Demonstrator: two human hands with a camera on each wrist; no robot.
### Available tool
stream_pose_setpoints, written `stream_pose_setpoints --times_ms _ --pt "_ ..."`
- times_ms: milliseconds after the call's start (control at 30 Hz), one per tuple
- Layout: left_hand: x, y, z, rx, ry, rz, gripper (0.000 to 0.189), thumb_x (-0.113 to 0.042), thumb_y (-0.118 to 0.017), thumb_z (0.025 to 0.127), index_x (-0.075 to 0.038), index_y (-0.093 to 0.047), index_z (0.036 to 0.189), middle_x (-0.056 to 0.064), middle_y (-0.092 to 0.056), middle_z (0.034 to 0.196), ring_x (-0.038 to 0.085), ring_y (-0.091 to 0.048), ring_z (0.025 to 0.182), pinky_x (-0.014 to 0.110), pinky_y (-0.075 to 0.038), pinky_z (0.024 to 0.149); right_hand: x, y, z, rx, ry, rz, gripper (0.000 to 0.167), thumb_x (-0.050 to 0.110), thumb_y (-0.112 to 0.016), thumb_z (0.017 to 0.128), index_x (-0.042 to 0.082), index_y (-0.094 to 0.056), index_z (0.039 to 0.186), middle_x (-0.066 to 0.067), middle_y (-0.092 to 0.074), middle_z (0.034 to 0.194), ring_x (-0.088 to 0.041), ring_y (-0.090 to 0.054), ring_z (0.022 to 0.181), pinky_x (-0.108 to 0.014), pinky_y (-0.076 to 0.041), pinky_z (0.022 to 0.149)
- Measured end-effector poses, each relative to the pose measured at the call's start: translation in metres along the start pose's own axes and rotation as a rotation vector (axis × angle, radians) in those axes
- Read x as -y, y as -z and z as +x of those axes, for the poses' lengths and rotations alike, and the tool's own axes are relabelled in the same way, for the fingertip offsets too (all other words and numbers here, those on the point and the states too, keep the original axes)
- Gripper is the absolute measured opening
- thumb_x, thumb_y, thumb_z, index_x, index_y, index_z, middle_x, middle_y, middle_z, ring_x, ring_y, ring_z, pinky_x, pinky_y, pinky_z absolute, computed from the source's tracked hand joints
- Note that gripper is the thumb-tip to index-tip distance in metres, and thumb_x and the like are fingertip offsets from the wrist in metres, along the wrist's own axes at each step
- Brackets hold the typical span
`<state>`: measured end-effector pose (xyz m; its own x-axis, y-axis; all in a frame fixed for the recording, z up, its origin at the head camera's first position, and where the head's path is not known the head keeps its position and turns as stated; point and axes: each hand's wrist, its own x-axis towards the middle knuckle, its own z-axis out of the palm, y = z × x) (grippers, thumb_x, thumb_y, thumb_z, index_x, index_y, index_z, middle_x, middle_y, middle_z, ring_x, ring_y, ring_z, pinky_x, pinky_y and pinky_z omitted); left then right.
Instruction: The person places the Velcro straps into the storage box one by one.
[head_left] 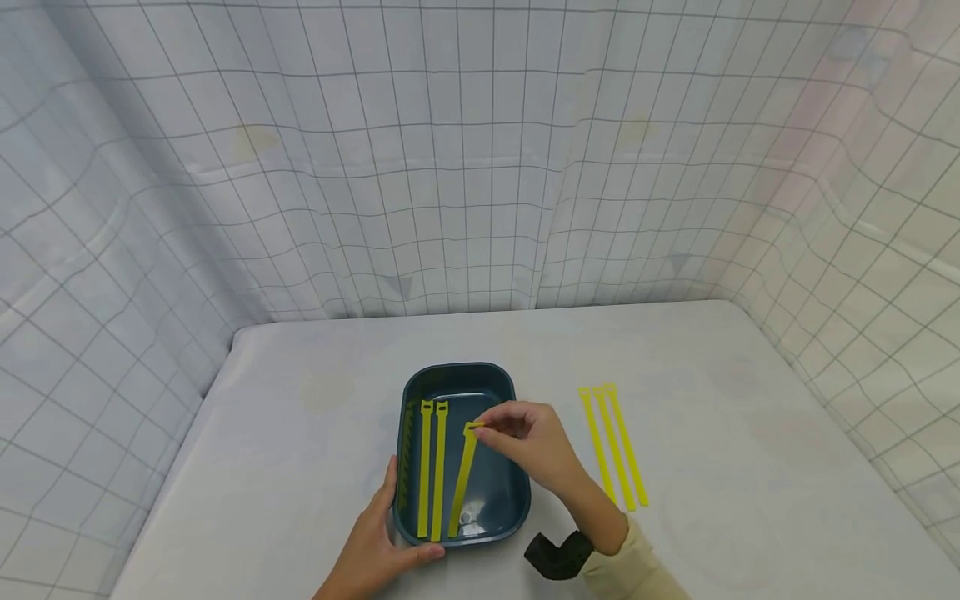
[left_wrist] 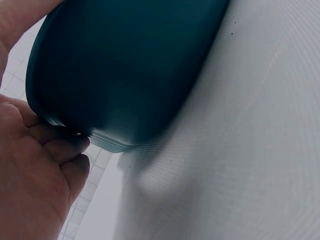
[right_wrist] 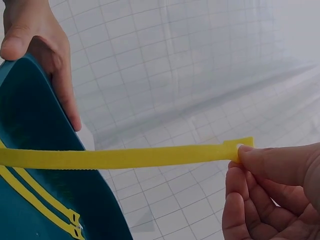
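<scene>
A dark teal tray lies on the table with two yellow hook-and-loop cable ties side by side along its left part. Between thumb and fingers, my right hand pinches a third cable tie by its slotted head. That tie slants down over the tray, its tail near the tray's front end; whether the tail touches the floor I cannot tell. My left hand grips the tray's front left corner, thumb at the front rim and fingers along the outer side wall.
Three more yellow cable ties lie in a row on the white table, right of the tray. A black band sits at the right wrist, beside a pale sleeve. White grid-patterned curtains surround the table at the back and sides.
</scene>
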<state>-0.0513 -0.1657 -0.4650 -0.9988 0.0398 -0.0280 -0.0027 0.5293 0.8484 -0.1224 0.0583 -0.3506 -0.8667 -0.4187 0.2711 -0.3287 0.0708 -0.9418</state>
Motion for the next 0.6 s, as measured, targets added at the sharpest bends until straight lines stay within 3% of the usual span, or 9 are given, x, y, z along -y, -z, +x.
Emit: stream_pose_setpoints --times_ms 267,433,600 --pt "-0.001 0.000 0.000 0.010 0.016 0.005 0.126 -0.049 -0.083 0.059 -0.007 -0.004 0.148 0.012 -0.015 0.151 0.033 -0.018 0.134 0.050 -0.020 0.102 -0.004 -0.002 0.003 0.009 -0.018 0.002 0.012 -0.003 -0.064 0.083 -0.010 -0.065 0.093 -0.017 -0.066 0.087 -0.030 -0.062 0.074 -0.022 -0.052 0.066" --pt "-0.001 0.000 0.000 0.006 0.013 0.004 0.125 -0.047 -0.083 0.059 -0.006 -0.004 0.148 0.012 -0.014 0.151 0.033 -0.017 0.134 0.049 -0.020 0.102 -0.010 -0.003 0.006 0.020 -0.027 0.003 0.012 -0.002 -0.064 0.083 -0.009 -0.065 0.093 -0.017 -0.066 0.088 -0.038 -0.061 0.076 -0.022 -0.052 0.067" --pt "0.000 0.000 0.000 0.003 0.012 -0.006 0.125 -0.045 -0.084 0.059 -0.005 -0.005 0.148 0.012 -0.013 0.151 0.032 -0.017 0.134 0.049 -0.020 0.102 -0.016 -0.003 0.012 0.027 -0.039 -0.029 0.012 -0.001 -0.064 0.084 -0.009 -0.065 0.093 -0.016 -0.066 0.089 -0.027 -0.062 0.076 -0.022 -0.052 0.069"
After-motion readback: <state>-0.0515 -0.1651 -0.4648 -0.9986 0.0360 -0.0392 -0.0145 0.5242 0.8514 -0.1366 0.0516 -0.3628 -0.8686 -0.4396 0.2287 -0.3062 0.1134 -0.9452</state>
